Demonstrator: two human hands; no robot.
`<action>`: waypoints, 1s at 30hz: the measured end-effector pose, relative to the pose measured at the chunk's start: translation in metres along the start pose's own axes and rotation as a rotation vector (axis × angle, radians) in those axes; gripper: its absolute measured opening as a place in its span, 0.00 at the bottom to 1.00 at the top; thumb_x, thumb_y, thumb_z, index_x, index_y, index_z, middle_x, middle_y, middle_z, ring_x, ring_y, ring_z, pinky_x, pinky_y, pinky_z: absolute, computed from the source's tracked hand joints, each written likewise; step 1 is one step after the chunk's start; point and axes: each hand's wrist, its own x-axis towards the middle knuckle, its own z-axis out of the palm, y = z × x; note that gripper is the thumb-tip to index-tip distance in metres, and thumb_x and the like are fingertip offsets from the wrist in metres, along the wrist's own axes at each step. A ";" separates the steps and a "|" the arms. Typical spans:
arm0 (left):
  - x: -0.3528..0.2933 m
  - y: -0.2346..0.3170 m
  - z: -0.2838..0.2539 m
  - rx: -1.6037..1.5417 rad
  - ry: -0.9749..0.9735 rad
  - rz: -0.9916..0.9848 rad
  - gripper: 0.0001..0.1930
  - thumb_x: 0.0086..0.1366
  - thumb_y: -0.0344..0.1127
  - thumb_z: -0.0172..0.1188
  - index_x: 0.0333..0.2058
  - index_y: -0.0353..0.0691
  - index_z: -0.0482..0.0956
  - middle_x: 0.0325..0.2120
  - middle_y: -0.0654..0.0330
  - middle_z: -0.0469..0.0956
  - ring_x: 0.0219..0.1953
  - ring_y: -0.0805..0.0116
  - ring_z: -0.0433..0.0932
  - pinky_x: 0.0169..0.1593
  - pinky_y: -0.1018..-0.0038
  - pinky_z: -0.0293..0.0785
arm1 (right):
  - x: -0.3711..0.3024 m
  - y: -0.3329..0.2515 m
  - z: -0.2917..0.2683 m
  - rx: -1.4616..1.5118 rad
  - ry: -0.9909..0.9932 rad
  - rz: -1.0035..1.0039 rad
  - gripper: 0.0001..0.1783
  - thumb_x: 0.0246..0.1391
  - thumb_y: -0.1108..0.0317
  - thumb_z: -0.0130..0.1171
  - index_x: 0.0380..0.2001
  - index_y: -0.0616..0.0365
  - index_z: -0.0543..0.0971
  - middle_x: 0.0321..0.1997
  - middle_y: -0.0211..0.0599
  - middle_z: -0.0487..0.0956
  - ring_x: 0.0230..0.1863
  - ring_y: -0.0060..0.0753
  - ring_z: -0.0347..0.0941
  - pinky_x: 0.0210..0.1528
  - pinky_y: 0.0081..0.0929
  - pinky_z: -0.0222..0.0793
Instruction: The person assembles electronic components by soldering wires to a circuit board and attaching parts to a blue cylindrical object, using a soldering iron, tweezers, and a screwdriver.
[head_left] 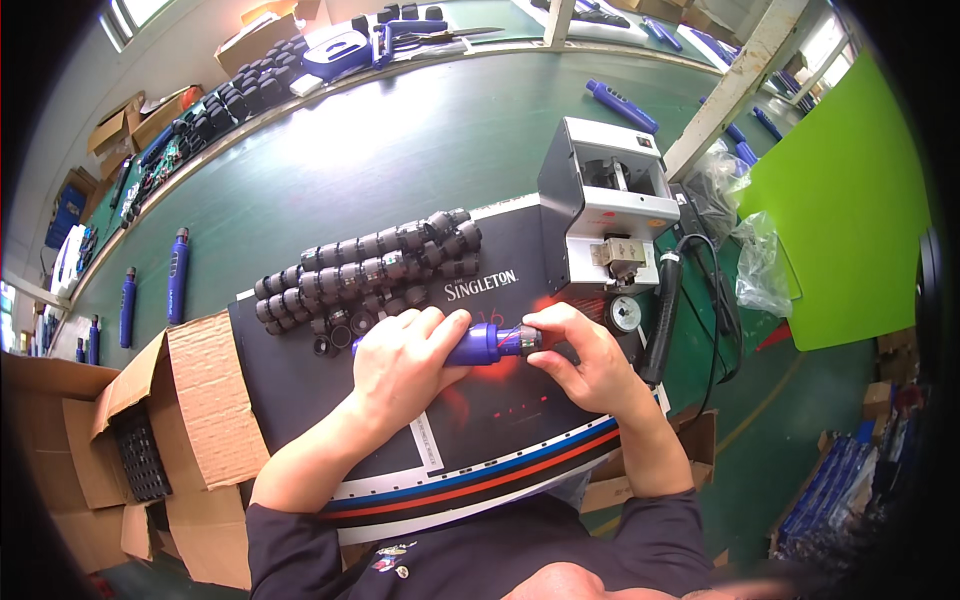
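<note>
A: What's being worked on?

B: A blue cylindrical tool body, lying crosswise over the black mat; at its right end sits a dark ring-shaped cap, just in front of the person's chest.

A: And the hands?

B: The left hand is wrapped around the blue body, fingers curled over the top, gripping it firmly; the right hand pinches the dark cap at the end between thumb and fingertips, so it is closed on that piece; the two hands nearly meet over the tool.

A: What lies closest around them?

B: Just beyond the left hand, a heap of dark ring caps is lined up in rough rows on the mat; a few loose ones lie at the heap's near edge, beside the knuckles; a reddish glow shows on the mat under the right hand.

A: Further out?

B: Behind the right hand stands a white and grey bench machine, with a small round gauge at its foot; a black cable hangs down its right side; to the left an open cardboard box touches the mat's edge, with a black gridded tray inside it; several blue tool bodies lie apart on the green table at far left, another beyond the machine; a bright green board leans at the right, crumpled clear plastic beside it.
</note>
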 end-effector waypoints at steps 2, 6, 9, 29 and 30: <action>0.000 0.002 -0.002 -0.010 -0.014 -0.010 0.29 0.46 0.45 0.77 0.48 0.48 0.78 0.33 0.65 0.76 0.37 0.64 0.80 0.40 0.67 0.76 | 0.001 0.000 0.000 -0.011 -0.016 -0.012 0.21 0.59 0.71 0.68 0.54 0.61 0.76 0.43 0.45 0.80 0.41 0.49 0.79 0.45 0.37 0.76; 0.002 0.006 0.000 -0.094 -0.063 -0.045 0.26 0.49 0.44 0.76 0.46 0.47 0.79 0.33 0.63 0.79 0.37 0.61 0.83 0.39 0.66 0.78 | 0.004 0.000 -0.002 -0.015 -0.045 -0.026 0.21 0.59 0.72 0.67 0.54 0.61 0.75 0.42 0.46 0.80 0.40 0.49 0.78 0.44 0.37 0.75; 0.002 0.009 -0.001 -0.186 -0.074 -0.079 0.24 0.51 0.45 0.75 0.46 0.46 0.80 0.33 0.61 0.81 0.37 0.58 0.84 0.38 0.64 0.79 | 0.003 -0.003 -0.005 0.054 -0.059 -0.026 0.22 0.60 0.74 0.66 0.56 0.64 0.74 0.46 0.46 0.79 0.46 0.44 0.78 0.51 0.34 0.74; -0.004 -0.345 -0.031 0.082 0.025 -1.166 0.27 0.62 0.46 0.62 0.52 0.30 0.77 0.53 0.36 0.77 0.60 0.39 0.75 0.63 0.53 0.73 | -0.009 -0.044 -0.023 -0.202 0.289 -0.161 0.17 0.66 0.62 0.61 0.51 0.62 0.80 0.40 0.43 0.82 0.32 0.36 0.78 0.37 0.31 0.76; -0.008 -0.341 -0.027 0.120 0.013 -1.210 0.26 0.62 0.47 0.61 0.51 0.31 0.79 0.55 0.37 0.77 0.62 0.40 0.74 0.63 0.53 0.74 | -0.013 -0.046 -0.025 -0.282 0.215 -0.133 0.15 0.61 0.66 0.65 0.49 0.60 0.81 0.40 0.42 0.83 0.32 0.39 0.79 0.37 0.32 0.77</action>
